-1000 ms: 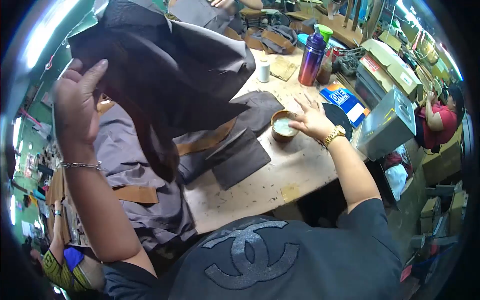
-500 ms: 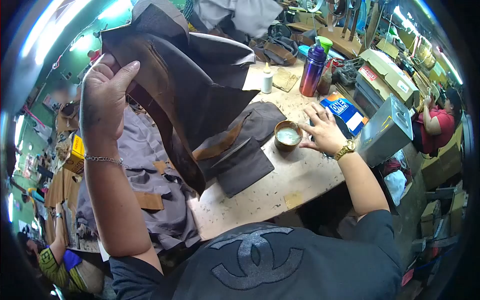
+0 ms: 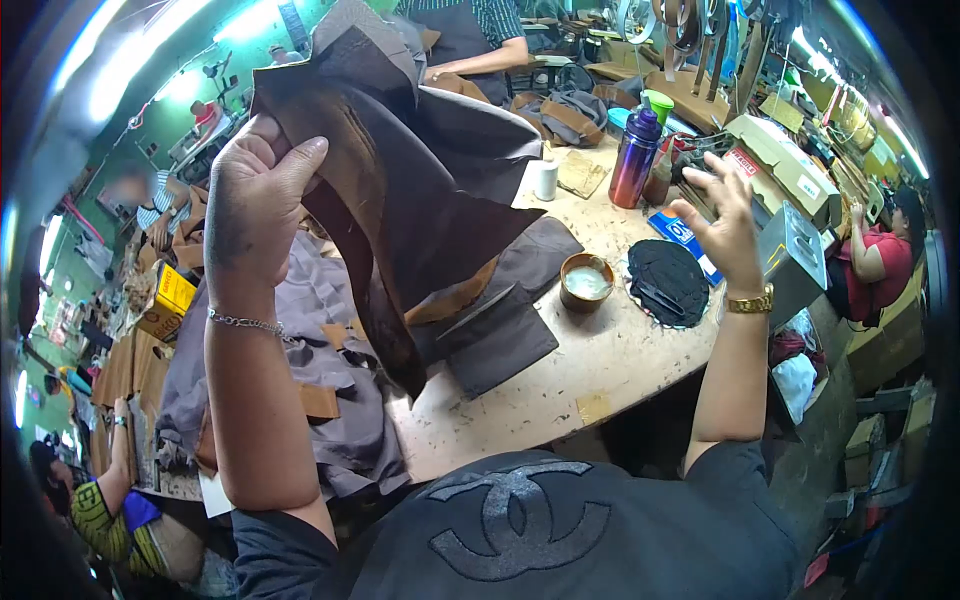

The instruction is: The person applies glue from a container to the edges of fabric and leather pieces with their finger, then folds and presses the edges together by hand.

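My left hand (image 3: 262,205) is closed on the edge of a dark brown leather piece (image 3: 400,165), held up so that its folds and a long strip hang down over the table. My right hand (image 3: 725,225) is raised with its fingers apart and nothing in them, in front of a blue packet (image 3: 672,228). Below and left of it lies a round black pad (image 3: 668,283). Beside the pad stands a small brown pot (image 3: 586,290) with a whitish, wet-looking content. Flat dark leather pieces (image 3: 500,340) lie under the hanging one.
A heap of greyish leather (image 3: 350,440) covers the table's left side. A purple bottle (image 3: 637,160) and a white container (image 3: 545,180) stand farther back. At the right are a grey metal box (image 3: 800,260) and a cardboard box (image 3: 785,165). Other people (image 3: 875,255) are nearby.
My right hand has risen from beside the pot and moved right, uncovering the black pad. My left hand and the leather have shifted right in view. A person's arm now shows at the back.
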A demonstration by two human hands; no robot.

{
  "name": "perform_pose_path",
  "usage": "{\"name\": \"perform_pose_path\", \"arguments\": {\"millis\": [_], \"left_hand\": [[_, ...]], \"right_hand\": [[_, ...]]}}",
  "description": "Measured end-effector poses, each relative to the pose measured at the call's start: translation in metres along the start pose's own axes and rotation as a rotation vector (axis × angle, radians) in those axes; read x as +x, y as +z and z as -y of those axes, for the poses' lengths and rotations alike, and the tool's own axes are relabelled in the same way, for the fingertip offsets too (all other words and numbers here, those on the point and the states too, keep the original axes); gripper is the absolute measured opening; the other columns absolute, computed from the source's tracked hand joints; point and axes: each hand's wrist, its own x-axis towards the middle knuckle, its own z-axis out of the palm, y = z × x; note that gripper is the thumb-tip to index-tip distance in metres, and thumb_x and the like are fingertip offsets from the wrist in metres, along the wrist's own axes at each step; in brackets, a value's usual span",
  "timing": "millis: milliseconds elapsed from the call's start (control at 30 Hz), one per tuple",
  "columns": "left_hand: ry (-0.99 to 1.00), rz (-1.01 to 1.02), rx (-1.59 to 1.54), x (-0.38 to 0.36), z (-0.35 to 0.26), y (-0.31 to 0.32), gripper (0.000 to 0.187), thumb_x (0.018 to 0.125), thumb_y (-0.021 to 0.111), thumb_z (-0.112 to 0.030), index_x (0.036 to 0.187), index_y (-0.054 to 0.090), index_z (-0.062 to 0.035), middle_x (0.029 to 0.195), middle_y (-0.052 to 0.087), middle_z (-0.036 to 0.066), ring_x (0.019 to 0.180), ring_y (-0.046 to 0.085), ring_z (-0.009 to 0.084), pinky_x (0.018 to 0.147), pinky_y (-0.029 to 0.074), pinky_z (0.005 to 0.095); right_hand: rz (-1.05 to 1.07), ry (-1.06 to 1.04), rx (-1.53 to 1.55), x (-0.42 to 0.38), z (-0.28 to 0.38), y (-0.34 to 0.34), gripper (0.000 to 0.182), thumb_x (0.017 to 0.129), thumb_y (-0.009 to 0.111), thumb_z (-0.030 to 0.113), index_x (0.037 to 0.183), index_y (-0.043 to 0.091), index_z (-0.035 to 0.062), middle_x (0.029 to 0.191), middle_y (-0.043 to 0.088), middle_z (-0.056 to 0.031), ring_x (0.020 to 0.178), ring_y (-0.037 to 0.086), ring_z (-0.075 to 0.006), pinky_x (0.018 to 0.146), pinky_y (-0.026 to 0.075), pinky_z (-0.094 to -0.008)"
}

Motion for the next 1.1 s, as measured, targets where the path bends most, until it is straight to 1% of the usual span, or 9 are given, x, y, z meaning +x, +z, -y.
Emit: {"name": "perform_pose_path", "arguments": {"millis": [133, 233, 300, 333, 533, 667, 733, 933, 1100], "left_hand": [[0.014, -0.084, -0.003, -0.004, -0.001, 0.002, 0.005, 0.075, 0.058, -0.003, 0.072, 0.054, -0.0024, 0.067, 0.053, 0.000, 0.058, 0.048, 0.0049, 0.054, 0.042, 0.0187], [0.050, -0.056, 0.081, -0.008, -0.001, 0.005, 0.006, 0.074, 0.058, -0.003, 0.070, 0.053, -0.0022, 0.062, 0.050, -0.001, 0.057, 0.045, 0.0039, 0.050, 0.038, 0.0195], [0.127, -0.103, 0.191, -0.010, 0.004, 0.010, 0.009, 0.073, 0.058, -0.003, 0.067, 0.052, -0.0009, 0.060, 0.048, -0.002, 0.056, 0.040, 0.0031, 0.046, 0.034, 0.0215], [0.026, -0.058, 0.056, -0.009, 0.008, 0.010, 0.017, 0.071, 0.063, -0.003, 0.081, 0.050, -0.0011, 0.066, 0.047, -0.001, 0.058, 0.048, 0.0070, 0.051, 0.042, 0.0199], [-0.017, 0.084, -0.134, -0.026, 0.004, 0.024, 0.019, 0.077, 0.052, 0.000, 0.096, 0.053, -0.0009, 0.090, 0.059, 0.005, 0.074, 0.055, 0.0080, 0.066, 0.044, 0.0196], [-0.049, 0.081, -0.311, -0.039, -0.003, 0.032, 0.024, 0.077, 0.051, 0.001, 0.101, 0.051, -0.0005, 0.091, 0.059, 0.005, 0.077, 0.054, 0.0066, 0.067, 0.042, 0.0177], [-0.016, 0.086, -0.215, -0.045, -0.003, 0.031, 0.023, 0.078, 0.049, 0.002, 0.101, 0.051, -0.0004, 0.093, 0.059, 0.004, 0.079, 0.054, 0.0064, 0.069, 0.043, 0.0190], [-0.011, 0.111, -0.270, -0.051, 0.004, 0.040, 0.032, 0.077, 0.043, 0.009, 0.109, 0.047, 0.0040, 0.100, 0.057, 0.007, 0.088, 0.052, 0.0092, 0.078, 0.040, 0.0208], [0.144, 0.096, 0.216, -0.051, 0.018, 0.039, 0.026, 0.079, 0.047, 0.001, 0.105, 0.048, 0.0029, 0.093, 0.059, 0.007, 0.083, 0.053, 0.0104, 0.074, 0.043, 0.0240]], "right_hand": [[-0.028, 0.038, 0.291, 0.004, 0.007, -0.010, 0.042, 0.073, 0.063, 0.037, 0.100, 0.058, 0.0054, 0.112, 0.050, -0.0122, 0.105, 0.046, -0.0239, 0.091, 0.033, -0.0351], [-0.029, 0.336, 1.214, 0.007, 0.033, -0.009, 0.041, 0.078, 0.060, 0.029, 0.107, 0.052, -0.0001, 0.108, 0.054, -0.0079, 0.103, 0.047, -0.0150, 0.086, 0.036, -0.0266], [0.032, 0.219, 1.526, 0.015, 0.073, -0.006, 0.044, 0.078, 0.058, 0.030, 0.109, 0.050, -0.0001, 0.108, 0.054, -0.0097, 0.104, 0.047, -0.0157, 0.086, 0.036, -0.0265], [0.074, 0.137, 1.629, 0.019, 0.094, -0.004, 0.045, 0.078, 0.058, 0.031, 0.110, 0.050, -0.0004, 0.108, 0.054, -0.0101, 0.105, 0.046, -0.0160, 0.086, 0.036, -0.0271], [0.174, -0.154, 1.789, 0.054, 0.195, 0.007, 0.045, 0.083, 0.049, 0.034, 0.113, 0.049, 0.0006, 0.114, 0.046, -0.0106, 0.111, 0.039, -0.0185, 0.092, 0.031, -0.0315], [0.114, -0.185, 1.697, 0.064, 0.215, 0.036, 0.049, 0.086, 0.043, 0.040, 0.113, 0.050, 0.0012, 0.118, 0.042, -0.0113, 0.119, 0.027, -0.0214, 0.096, 0.023, -0.0350], [0.170, -0.153, 1.640, 0.066, 0.218, 0.041, 0.078, 0.080, 0.029, 0.061, 0.119, 0.042, -0.0048, 0.132, 0.022, -0.0079, 0.121, 0.027, -0.0197, 0.099, 0.021, -0.0361], [0.132, -0.150, 1.642, 0.059, 0.224, 0.056, 0.078, 0.083, 0.021, 0.059, 0.125, 0.033, -0.0055, 0.134, 0.018, -0.0074, 0.123, 0.022, -0.0208, 0.101, 0.018, -0.0339], [0.025, -0.111, 1.395, 0.055, 0.230, 0.053, 0.079, 0.083, 0.021, 0.059, 0.125, 0.032, -0.0062, 0.136, 0.015, -0.0124, 0.126, 0.014, -0.0218, 0.102, 0.013, -0.0329]]}}
